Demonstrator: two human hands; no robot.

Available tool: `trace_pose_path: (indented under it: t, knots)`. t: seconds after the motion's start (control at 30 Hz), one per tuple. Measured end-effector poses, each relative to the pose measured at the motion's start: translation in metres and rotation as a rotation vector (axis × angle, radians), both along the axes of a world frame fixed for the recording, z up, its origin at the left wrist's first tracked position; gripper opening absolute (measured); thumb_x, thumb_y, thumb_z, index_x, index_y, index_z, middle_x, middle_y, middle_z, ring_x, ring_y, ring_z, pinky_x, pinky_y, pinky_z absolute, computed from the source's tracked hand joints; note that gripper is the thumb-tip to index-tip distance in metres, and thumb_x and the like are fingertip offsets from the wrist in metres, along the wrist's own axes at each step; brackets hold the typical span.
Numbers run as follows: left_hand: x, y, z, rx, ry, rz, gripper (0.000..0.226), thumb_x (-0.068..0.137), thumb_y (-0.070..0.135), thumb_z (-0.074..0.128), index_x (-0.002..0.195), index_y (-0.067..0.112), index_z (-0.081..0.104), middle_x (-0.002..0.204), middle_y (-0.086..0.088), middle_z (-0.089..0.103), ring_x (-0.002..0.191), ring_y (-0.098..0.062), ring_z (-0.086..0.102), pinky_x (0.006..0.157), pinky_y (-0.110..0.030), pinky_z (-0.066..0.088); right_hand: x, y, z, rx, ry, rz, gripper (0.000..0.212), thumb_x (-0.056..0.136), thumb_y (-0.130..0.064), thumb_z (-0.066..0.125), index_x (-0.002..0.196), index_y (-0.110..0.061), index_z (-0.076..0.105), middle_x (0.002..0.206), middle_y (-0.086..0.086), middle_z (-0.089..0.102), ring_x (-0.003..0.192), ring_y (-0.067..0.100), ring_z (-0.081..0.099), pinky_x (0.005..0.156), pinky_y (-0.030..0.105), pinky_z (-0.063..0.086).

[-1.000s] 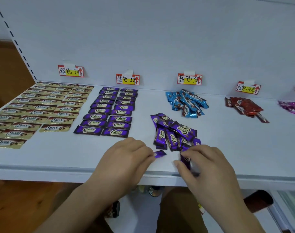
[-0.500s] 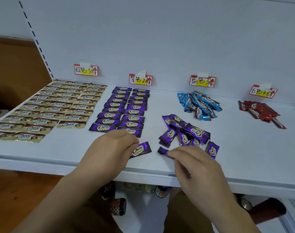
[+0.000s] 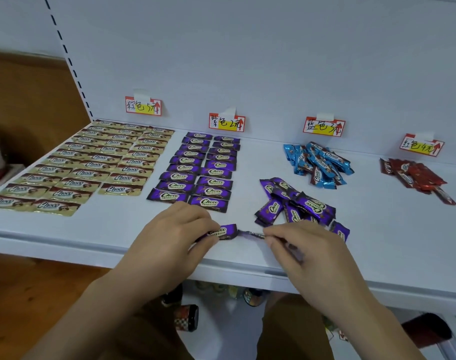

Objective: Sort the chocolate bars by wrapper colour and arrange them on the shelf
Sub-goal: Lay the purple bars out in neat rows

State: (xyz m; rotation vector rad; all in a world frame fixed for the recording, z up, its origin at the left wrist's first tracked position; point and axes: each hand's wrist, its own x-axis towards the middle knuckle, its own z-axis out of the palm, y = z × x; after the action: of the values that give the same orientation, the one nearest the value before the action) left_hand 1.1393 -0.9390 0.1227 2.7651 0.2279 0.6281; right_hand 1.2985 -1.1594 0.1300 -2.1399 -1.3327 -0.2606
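My left hand (image 3: 169,237) pinches a purple chocolate bar (image 3: 223,231) face up near the shelf's front edge, just in front of the two neat purple columns (image 3: 198,168). My right hand (image 3: 307,253) pinches a second purple bar (image 3: 250,233), seen edge-on, right beside the first. Behind my right hand lies a loose heap of purple bars (image 3: 297,203). Gold bars (image 3: 91,162) lie in three tidy columns at the left. A blue heap (image 3: 317,165) and a red heap (image 3: 414,176) sit further right.
The white shelf (image 3: 377,229) has a back wall with price tags: gold (image 3: 143,106), purple (image 3: 226,122), blue (image 3: 323,127), red (image 3: 421,146). Below the shelf's front lip stand small jars (image 3: 187,317) on the floor.
My left hand carried one purple bar leftward to the front of the purple columns. My right hand drew another purple bar out of the loose heap and followed it left.
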Motion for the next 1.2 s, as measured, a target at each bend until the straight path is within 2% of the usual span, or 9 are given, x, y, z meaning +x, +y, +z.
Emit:
trace_pose_path:
  t: [0.13, 0.4, 0.57, 0.73, 0.83, 0.93, 1.03, 1.1, 1.2]
  knots:
    - [-0.006, 0.006, -0.003, 0.031, 0.01, 0.02, 0.024, 0.099, 0.034, 0.06, 0.116, 0.028, 0.077, 0.116, 0.016, 0.067, 0.109, -0.006, 0.057, 0.092, -0.017, 0.043, 0.005, 0.014, -0.001, 0.041, 0.059, -0.018, 0.017, 0.098, -0.022, 0.071, 0.113, -0.027, 0.079, 0.094, -0.018, 0.073, 0.081, 0.0, 0.061, 0.07, 0.018, 0.054]
    - [-0.013, 0.007, -0.004, 0.017, 0.013, 0.046, 0.021, 0.094, 0.032, 0.068, 0.114, 0.029, 0.076, 0.116, 0.016, 0.068, 0.111, -0.003, 0.055, 0.093, -0.011, 0.037, -0.002, 0.014, -0.003, -0.037, -0.053, 0.035, 0.022, 0.098, -0.033, 0.062, 0.11, -0.024, 0.077, 0.106, -0.014, 0.065, 0.098, 0.013, 0.059, 0.08, 0.033, 0.057]
    - [-0.018, 0.009, -0.004, 0.052, -0.002, 0.052, 0.017, 0.094, 0.029, 0.071, 0.11, 0.027, 0.077, 0.113, 0.014, 0.069, 0.107, -0.005, 0.057, 0.091, -0.019, 0.044, -0.009, 0.024, -0.001, -0.044, -0.021, 0.1, 0.032, 0.102, -0.042, 0.051, 0.108, -0.028, 0.079, 0.098, -0.015, 0.061, 0.095, 0.009, 0.057, 0.078, 0.031, 0.053]
    - [-0.033, 0.025, -0.001, 0.079, 0.014, 0.098, 0.026, 0.096, 0.037, 0.056, 0.112, 0.029, 0.075, 0.113, 0.013, 0.07, 0.111, -0.003, 0.054, 0.087, -0.02, 0.049, -0.005, 0.028, -0.003, -0.097, -0.086, 0.196, 0.029, 0.093, -0.02, 0.057, 0.116, -0.023, 0.075, 0.125, -0.014, 0.062, 0.113, 0.014, 0.055, 0.091, 0.033, 0.054]
    - [-0.039, 0.025, -0.001, 0.124, 0.027, 0.165, 0.031, 0.089, 0.017, 0.077, 0.119, 0.026, 0.074, 0.118, 0.007, 0.07, 0.114, -0.01, 0.059, 0.086, -0.031, 0.058, -0.003, 0.031, -0.004, -0.116, -0.127, 0.214, 0.031, 0.097, -0.027, 0.055, 0.12, -0.023, 0.075, 0.12, -0.012, 0.063, 0.111, 0.015, 0.055, 0.088, 0.036, 0.053]
    - [-0.041, 0.013, -0.001, 0.096, 0.005, 0.226, 0.046, 0.087, 0.007, 0.078, 0.13, 0.02, 0.07, 0.13, 0.0, 0.066, 0.119, -0.02, 0.062, 0.091, -0.033, 0.056, -0.011, 0.043, -0.007, -0.108, -0.154, 0.204, 0.034, 0.099, -0.032, 0.052, 0.123, -0.021, 0.074, 0.113, -0.007, 0.059, 0.105, 0.018, 0.054, 0.082, 0.038, 0.052]
    - [-0.043, 0.004, -0.005, 0.16, -0.03, 0.177, 0.029, 0.099, 0.023, 0.061, 0.125, 0.018, 0.073, 0.129, -0.003, 0.066, 0.118, -0.021, 0.062, 0.093, -0.039, 0.058, -0.02, 0.051, -0.01, -0.124, -0.189, 0.154, 0.035, 0.1, -0.035, 0.05, 0.124, -0.023, 0.073, 0.111, -0.005, 0.057, 0.102, 0.02, 0.053, 0.081, 0.038, 0.05]
    - [-0.045, 0.005, -0.008, 0.186, -0.018, 0.192, 0.037, 0.1, 0.033, 0.05, 0.122, 0.018, 0.076, 0.125, -0.003, 0.069, 0.115, -0.022, 0.064, 0.092, -0.039, 0.059, -0.023, 0.054, -0.011, -0.13, -0.198, 0.122, 0.036, 0.1, -0.038, 0.05, 0.125, -0.025, 0.073, 0.109, -0.005, 0.056, 0.101, 0.02, 0.053, 0.079, 0.039, 0.049]
    - [-0.047, 0.013, -0.01, 0.181, -0.006, 0.269, 0.035, 0.097, 0.031, 0.056, 0.122, 0.017, 0.076, 0.124, -0.004, 0.071, 0.115, -0.023, 0.065, 0.092, -0.04, 0.059, -0.03, 0.063, -0.01, -0.147, -0.205, 0.088, 0.037, 0.1, -0.042, 0.051, 0.125, -0.026, 0.072, 0.107, -0.004, 0.054, 0.098, 0.021, 0.052, 0.078, 0.043, 0.051]
